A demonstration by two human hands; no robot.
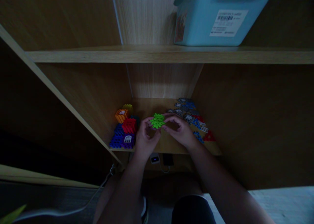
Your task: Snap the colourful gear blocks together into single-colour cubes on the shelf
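Note:
Between my two hands is a bright green toy building block [157, 121] with notched, interlocking edges, held above the wooden shelf board [169, 145]. My left hand [147, 137] grips its left side, fingers and thumb curled round the edge. On its right side, the fingertips of my right hand [179, 129] pinch it. To the left stand assembled cubes: an orange one [121, 115], a red one [129, 125] and a purple one [128, 140] with a white window piece. Loose flat pieces in grey, blue [198, 136] and red [209, 136] lie to the right.
A light-blue plastic bin [211, 17] with a white label sits on the upper shelf [147, 56], over my hands. Cabinet side walls close in the left and right. Below the board are a small device with a lit display [155, 158] and a white cable [73, 211].

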